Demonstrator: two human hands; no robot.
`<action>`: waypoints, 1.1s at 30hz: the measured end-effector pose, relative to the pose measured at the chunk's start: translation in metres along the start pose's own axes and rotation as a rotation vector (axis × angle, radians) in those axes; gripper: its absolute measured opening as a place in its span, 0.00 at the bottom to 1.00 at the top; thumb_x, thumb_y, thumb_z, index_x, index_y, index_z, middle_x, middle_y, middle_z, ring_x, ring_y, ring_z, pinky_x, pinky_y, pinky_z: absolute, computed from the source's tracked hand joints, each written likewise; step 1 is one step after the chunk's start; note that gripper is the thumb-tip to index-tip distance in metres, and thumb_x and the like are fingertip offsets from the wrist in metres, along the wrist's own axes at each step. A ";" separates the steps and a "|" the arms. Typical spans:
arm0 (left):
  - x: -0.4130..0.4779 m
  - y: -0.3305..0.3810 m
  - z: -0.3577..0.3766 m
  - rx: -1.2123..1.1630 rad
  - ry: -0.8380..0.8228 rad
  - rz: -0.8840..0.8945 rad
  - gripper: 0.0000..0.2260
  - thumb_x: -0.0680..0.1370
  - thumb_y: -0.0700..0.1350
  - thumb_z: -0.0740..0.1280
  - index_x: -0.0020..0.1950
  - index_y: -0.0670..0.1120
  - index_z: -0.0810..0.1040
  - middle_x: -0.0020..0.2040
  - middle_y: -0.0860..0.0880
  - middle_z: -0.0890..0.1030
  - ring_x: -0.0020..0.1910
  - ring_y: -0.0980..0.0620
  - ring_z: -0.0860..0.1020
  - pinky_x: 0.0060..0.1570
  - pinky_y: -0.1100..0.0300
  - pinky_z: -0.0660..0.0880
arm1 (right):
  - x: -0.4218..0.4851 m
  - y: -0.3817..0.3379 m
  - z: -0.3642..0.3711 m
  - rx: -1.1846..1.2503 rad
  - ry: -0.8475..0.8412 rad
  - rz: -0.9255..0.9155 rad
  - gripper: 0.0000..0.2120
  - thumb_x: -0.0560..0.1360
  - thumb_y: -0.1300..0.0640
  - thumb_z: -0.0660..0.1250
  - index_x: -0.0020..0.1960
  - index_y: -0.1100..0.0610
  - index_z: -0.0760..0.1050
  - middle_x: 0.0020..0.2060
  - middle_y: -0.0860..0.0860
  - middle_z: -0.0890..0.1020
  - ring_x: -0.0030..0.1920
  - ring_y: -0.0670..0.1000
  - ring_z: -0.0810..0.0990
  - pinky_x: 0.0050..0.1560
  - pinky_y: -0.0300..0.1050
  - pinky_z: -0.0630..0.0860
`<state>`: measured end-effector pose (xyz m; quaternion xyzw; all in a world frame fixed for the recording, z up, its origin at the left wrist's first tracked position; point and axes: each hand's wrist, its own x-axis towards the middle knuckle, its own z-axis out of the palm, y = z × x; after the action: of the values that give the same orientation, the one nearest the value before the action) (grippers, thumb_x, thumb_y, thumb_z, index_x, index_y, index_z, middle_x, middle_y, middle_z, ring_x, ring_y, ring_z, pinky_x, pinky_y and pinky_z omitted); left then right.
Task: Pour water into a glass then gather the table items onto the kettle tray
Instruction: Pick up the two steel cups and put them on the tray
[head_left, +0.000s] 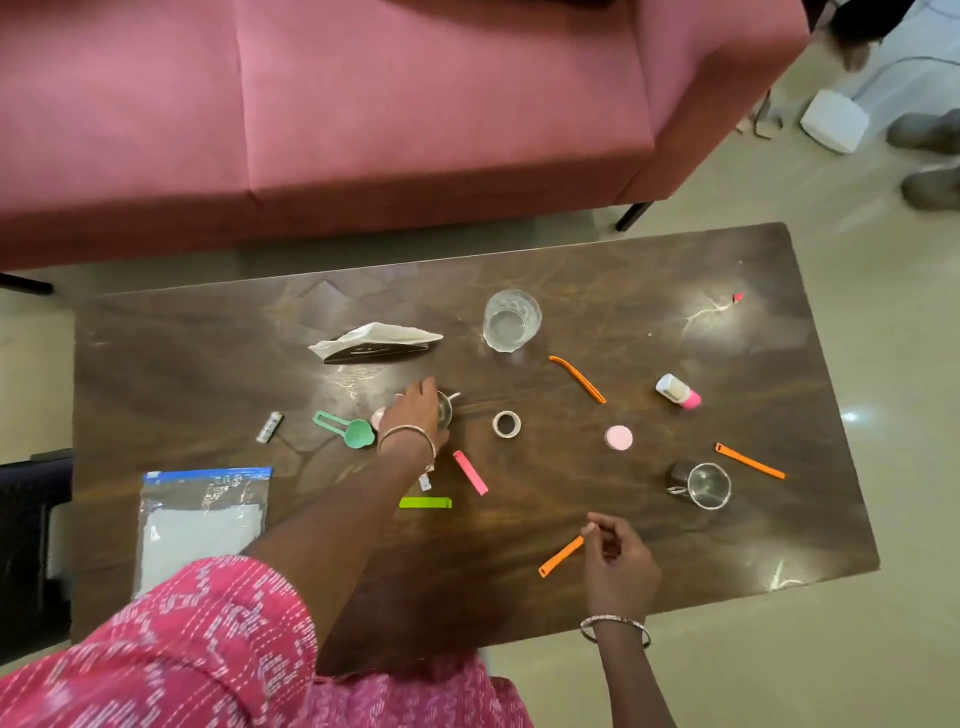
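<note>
The clear faceted drinking glass (511, 319) stands mid-table, apparently part-filled. The left hand (415, 415) closes on a small steel cup (445, 409); the right hand (618, 561) pinches an orange plastic clip (561, 556). Hasty lifting could tip the cup.

Soft, slightly blurred; glare spots on table (675, 260).

Single head-worn view, steeply downward onto the table (571, 571) — close, sofa (363, 104) beyond
</note>
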<state>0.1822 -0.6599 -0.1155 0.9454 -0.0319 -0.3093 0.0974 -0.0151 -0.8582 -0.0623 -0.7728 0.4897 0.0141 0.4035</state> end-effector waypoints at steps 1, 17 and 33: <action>0.001 0.001 0.002 -0.001 0.009 -0.012 0.27 0.68 0.46 0.74 0.63 0.45 0.66 0.60 0.43 0.73 0.56 0.39 0.77 0.51 0.49 0.74 | 0.010 0.002 -0.004 -0.004 0.004 0.007 0.08 0.73 0.62 0.71 0.45 0.50 0.82 0.33 0.47 0.83 0.37 0.48 0.82 0.40 0.42 0.76; -0.061 0.059 -0.001 -0.378 0.407 -0.118 0.29 0.62 0.54 0.78 0.58 0.51 0.69 0.48 0.49 0.81 0.48 0.44 0.78 0.40 0.54 0.73 | 0.157 0.030 -0.072 -0.142 0.130 0.144 0.32 0.67 0.52 0.76 0.67 0.59 0.71 0.62 0.60 0.74 0.62 0.62 0.73 0.59 0.53 0.72; -0.085 0.074 0.007 -0.352 0.347 -0.004 0.30 0.62 0.55 0.78 0.60 0.54 0.72 0.52 0.51 0.80 0.50 0.48 0.79 0.47 0.51 0.77 | 0.180 0.050 -0.068 -0.307 -0.311 -0.021 0.34 0.58 0.58 0.84 0.60 0.47 0.74 0.59 0.55 0.75 0.58 0.58 0.78 0.52 0.44 0.72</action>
<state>0.1098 -0.7236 -0.0567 0.9528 0.0414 -0.1433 0.2643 0.0143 -1.0453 -0.1223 -0.8187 0.4055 0.2034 0.3520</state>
